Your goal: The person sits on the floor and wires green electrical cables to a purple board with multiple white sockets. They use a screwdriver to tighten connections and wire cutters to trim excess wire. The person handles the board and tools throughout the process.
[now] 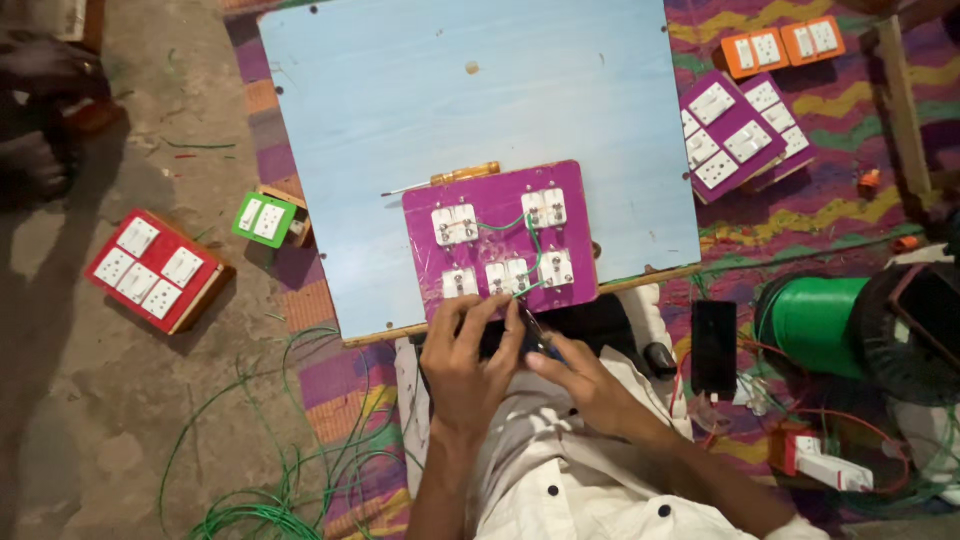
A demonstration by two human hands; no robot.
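The left hand [468, 362] has its fingers clamped on the purple switch board [500, 238]; the right hand [580, 385], fingers together, pinches a small tool [532, 328] just beside green wire [530, 250].

a red switch panel [157, 270], green wire spool [812, 322], black phone [714, 346].

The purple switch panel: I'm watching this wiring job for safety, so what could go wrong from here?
1. The purple switch panel overhangs the blue board's near edge; pressure from the left hand might tip it.
2. The tool in the right hand could slip into the left fingers.
3. The loose screwdriver may roll off.
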